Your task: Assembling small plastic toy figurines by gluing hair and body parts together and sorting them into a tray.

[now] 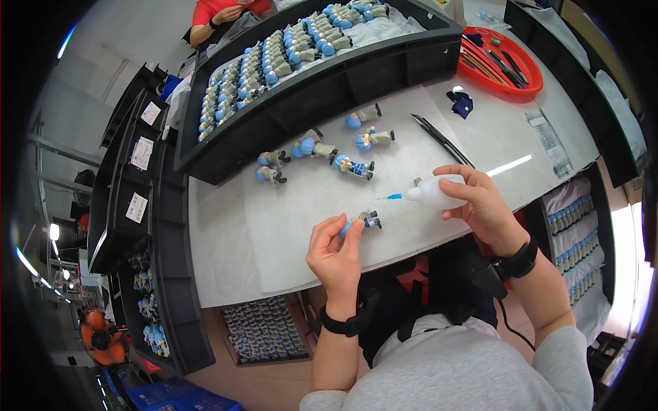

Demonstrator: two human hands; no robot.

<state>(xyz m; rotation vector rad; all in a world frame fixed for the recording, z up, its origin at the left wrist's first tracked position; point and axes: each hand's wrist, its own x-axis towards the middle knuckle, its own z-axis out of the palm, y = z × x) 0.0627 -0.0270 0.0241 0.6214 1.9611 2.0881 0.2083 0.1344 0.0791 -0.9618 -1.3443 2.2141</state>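
Note:
My left hand (334,255) is closed on a small doll figurine (371,220), pinching it by its blue-haired head. The figurine's dark shoes point right, and my fingers hide part of its body. In my right hand (485,207) is a white squeeze bottle (437,194), tipped on its side. Its blue needle tip (393,196) points left, above and a little apart from the held figurine. Farther back on the white work sheet (288,219) lie several similar figurines (377,139). One figurine (354,167) among them wears blue on its body.
Dark tweezers (443,141) lie beyond the bottle, near dark blue fabric pieces (460,104). At the back stands a large black crate (329,92) with rows of figurines. A red tray (537,81) holds thin tools. Black crates (171,274) line the left side. Another person (223,12) sits behind.

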